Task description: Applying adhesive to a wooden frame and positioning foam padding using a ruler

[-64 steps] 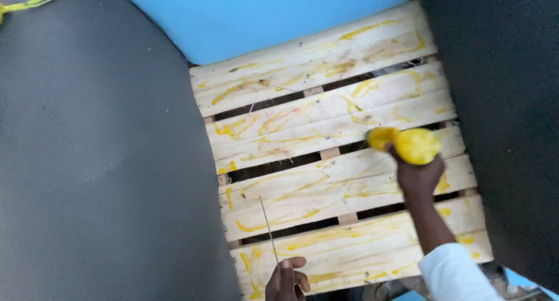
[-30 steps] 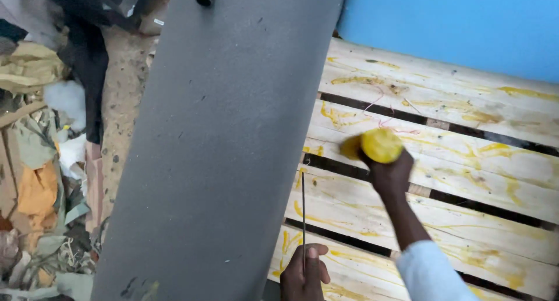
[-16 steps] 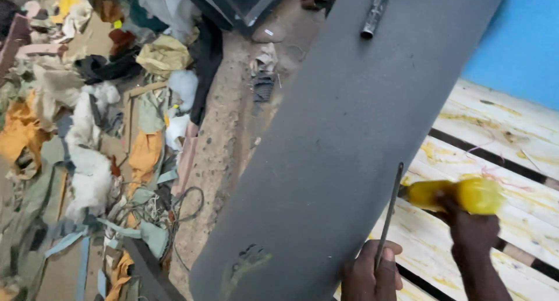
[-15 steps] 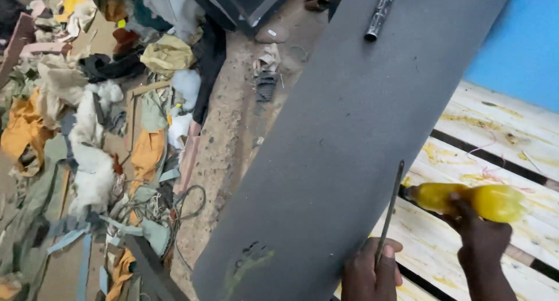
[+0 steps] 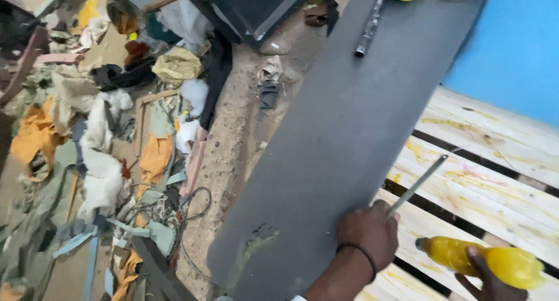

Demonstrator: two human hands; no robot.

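**Rod in left hand, glue bottle in right, both over the slatted frame**

We note the left hand closed around a thin metal rod, whose long axis rises up and to the right from the fist, across the edge of the grey foam sheet. Just right and slightly below, the right hand grips a yellow squeeze bottle lying near level, nozzle pointing left toward the left hand. Its fill cannot be judged. Both sit above the yellow-streaked wooden slats.
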